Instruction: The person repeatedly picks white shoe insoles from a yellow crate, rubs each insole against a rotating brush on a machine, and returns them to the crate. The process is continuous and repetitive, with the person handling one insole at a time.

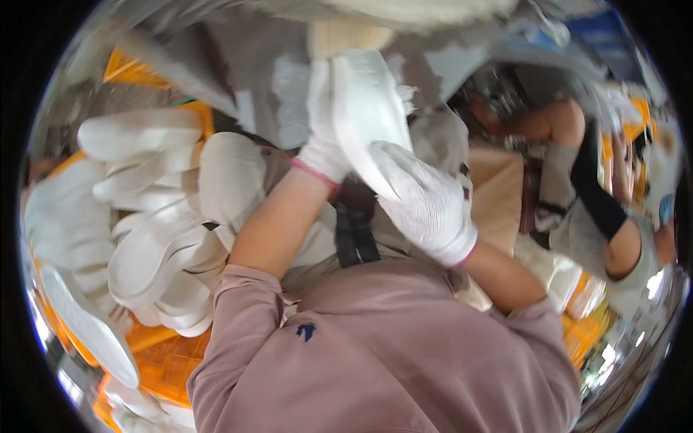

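Both my hands wear white knit gloves and hold a white shoe sole (372,108) with a raised rim, tilted up in front of me. My left hand (325,144) grips its left side, the fingers partly hidden behind it. Around the near end of the sole my right hand (426,198) is closed, with fingers lying over the edge. The sole's far end meets or nearly meets a cream-coloured rounded part (346,36) of a machine; whether they touch I cannot tell. Ragged white bits stick out along the sole's right edge.
On my left, white soles (155,252) are heaped in orange crates (162,364). A grey machine housing (216,61), smeared with white, spans the far side. To the right stands a tan board or box side (497,184); beyond it another person's arm (552,123) reaches in.
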{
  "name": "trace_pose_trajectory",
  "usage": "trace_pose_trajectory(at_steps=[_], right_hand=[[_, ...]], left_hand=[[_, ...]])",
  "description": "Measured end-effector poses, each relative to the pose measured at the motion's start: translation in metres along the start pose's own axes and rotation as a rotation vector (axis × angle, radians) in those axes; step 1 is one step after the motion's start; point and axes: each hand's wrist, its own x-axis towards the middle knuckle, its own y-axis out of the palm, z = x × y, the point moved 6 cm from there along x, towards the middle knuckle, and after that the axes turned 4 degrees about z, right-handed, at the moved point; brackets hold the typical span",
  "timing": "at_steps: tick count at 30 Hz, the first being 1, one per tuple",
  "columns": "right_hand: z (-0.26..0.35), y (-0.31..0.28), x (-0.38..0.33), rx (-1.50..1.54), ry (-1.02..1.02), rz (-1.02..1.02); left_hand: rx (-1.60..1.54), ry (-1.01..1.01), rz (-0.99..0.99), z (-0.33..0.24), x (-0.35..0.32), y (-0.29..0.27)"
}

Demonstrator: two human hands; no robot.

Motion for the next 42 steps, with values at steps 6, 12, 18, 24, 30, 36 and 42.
trace_pose_trajectory(at_steps=[6,12,18,24,30,36,42], right_hand=[[-0.023,0.028,0.054,-0.042,0.198,-0.070],[-0.022,0.018,0.063,-0.094,0.281,-0.128],[-0.031,0.029,0.099,-0.364,0.182,0.069],[-0.033,0.041,0.048,0.903,0.632,0.136],[-0.038,0.040,0.065,0.487,0.362,0.371],[0.006,0.009,0.026,0.149,0.561,0.081],[-0.042,0.032,0.079,-0.027,0.306,-0.072]], left_hand=[[0.347,0.425,-0.222,-0.063,0.033,-0.029],[0.535,0.275,-0.293,-0.043,0.033,-0.039],[1.091,0.473,-0.260,-0.041,0.029,-0.015],[0.219,-0.045,-0.345,-0.029,0.039,-0.051],[0.571,0.415,-0.199,-0.045,0.040,-0.036],[0.314,0.287,-0.156,-0.009,0.036,-0.068],[1.310,0.660,-0.324,-0.087,0.047,-0.053]])
